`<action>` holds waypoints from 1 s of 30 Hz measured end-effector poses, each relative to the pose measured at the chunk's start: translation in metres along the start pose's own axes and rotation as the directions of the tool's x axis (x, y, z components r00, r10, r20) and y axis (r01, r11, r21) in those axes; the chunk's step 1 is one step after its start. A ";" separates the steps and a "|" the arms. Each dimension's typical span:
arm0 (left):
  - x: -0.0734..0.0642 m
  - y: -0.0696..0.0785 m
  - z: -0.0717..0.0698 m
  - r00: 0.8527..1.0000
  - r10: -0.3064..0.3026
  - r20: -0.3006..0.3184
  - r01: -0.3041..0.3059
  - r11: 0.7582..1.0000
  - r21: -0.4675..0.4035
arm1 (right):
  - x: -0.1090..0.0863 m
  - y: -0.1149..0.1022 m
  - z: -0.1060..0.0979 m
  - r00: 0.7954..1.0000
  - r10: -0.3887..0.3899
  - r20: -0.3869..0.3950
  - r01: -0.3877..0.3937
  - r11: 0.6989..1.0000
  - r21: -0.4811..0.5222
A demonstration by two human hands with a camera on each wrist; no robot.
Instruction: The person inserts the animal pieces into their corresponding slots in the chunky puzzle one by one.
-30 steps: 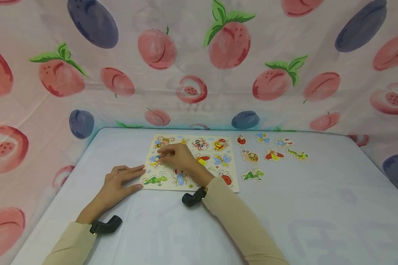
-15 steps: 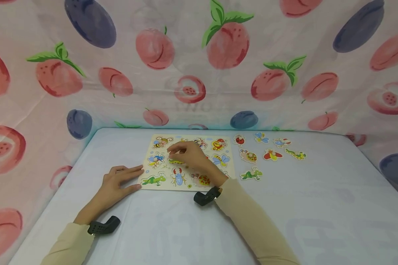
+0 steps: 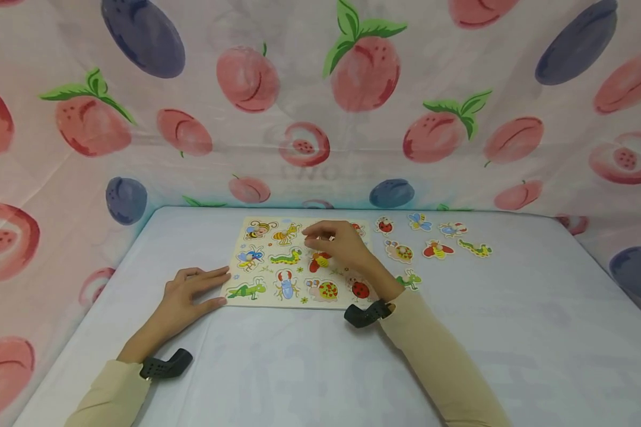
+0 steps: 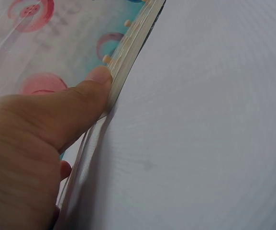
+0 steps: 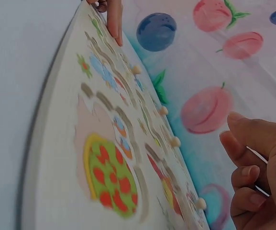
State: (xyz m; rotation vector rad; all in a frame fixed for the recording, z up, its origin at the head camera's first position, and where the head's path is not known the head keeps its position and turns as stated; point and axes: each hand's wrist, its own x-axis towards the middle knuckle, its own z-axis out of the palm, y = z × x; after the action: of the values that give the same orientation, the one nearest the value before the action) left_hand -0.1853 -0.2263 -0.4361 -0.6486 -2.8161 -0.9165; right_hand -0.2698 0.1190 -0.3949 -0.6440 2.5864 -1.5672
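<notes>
My left hand [image 3: 192,290] rests at the left edge of an insect puzzle board [image 3: 278,302], fingers mostly straight. In the left wrist view its thumb [image 4: 87,96] presses on the board's edge. Above the board's right half hovers my right hand [image 3: 344,246]; the right wrist view shows its thumb and fingers [image 5: 257,196] loosely bent, with nothing between them. It covers some of the top-row pictures. Left of it are a mosquito [image 3: 251,258], a caterpillar [image 3: 285,256] and a bee with curled feelers [image 3: 260,229]. Wooden knobs [image 5: 175,141] stand up from the board.
Several loose insect pieces lie right of the board, among them a ladybug [image 3: 384,225], a snail [image 3: 399,251], a beetle [image 3: 453,229] and a grasshopper [image 3: 409,279], which my right wrist partly overlaps. A fruit-print curtain [image 3: 299,89] hangs behind the white table [image 3: 246,367].
My right hand has moved right across the board, away from the mosquito, uncovering the mosquito, caterpillar and neighbouring pictures. My left hand has stayed at the board's left edge.
</notes>
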 end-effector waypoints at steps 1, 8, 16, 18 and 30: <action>0.000 0.000 0.000 1.000 0.003 0.000 -0.003 1.000 0.001 | -0.002 0.001 -0.004 1.000 0.004 -0.006 -0.004 1.000 0.003; -0.001 -0.002 0.000 1.000 0.009 -0.001 -0.009 1.000 0.002 | -0.017 0.010 -0.030 0.999 0.011 -0.049 -0.013 0.999 -0.046; -0.001 -0.002 -0.001 1.000 0.012 -0.003 -0.012 1.000 0.000 | -0.038 0.021 -0.060 0.995 0.017 -0.097 -0.025 0.997 -0.078; -0.001 -0.002 -0.001 1.000 0.008 0.001 -0.008 1.000 0.001 | -0.043 0.024 -0.068 0.992 0.030 -0.119 -0.041 0.995 -0.093; 0.000 -0.002 0.001 1.000 -0.007 0.003 0.007 1.000 0.006 | -0.073 0.048 -0.121 0.973 0.058 -0.221 -0.102 0.976 -0.191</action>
State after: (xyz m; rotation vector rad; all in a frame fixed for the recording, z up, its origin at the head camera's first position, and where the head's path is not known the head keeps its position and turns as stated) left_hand -0.1863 -0.2270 -0.4384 -0.6402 -2.8247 -0.9092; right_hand -0.2489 0.2665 -0.3901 -0.3932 2.9158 -1.4365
